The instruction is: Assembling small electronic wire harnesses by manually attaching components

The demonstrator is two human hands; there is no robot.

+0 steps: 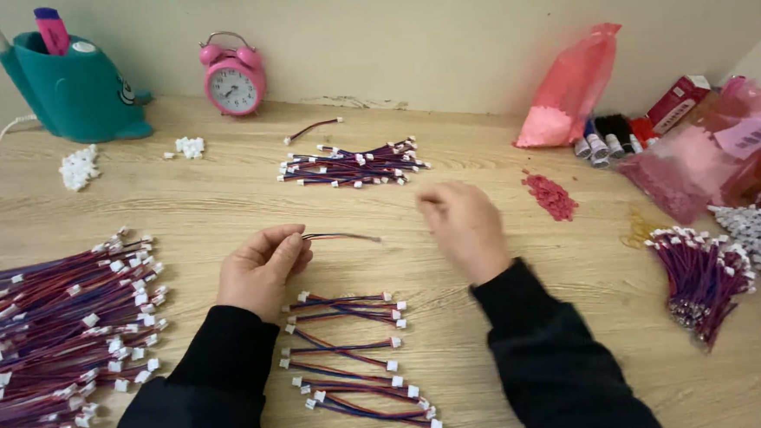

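Finished cables (358, 363) with white plugs lie between both wrists. Left hand (262, 270) pinches a thin red-and-dark wire pair (343, 237) reaching toward the loosely curled, empty right hand (466, 227).

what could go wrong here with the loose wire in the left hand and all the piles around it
1. The left hand pinches only one end of the thin wire; its free end hangs unsupported and might slip out.
2. The right hand hovers near the small red pieces and might scatter them.
3. The finished wires lie right between the sleeves, so a forearm could drag them together.
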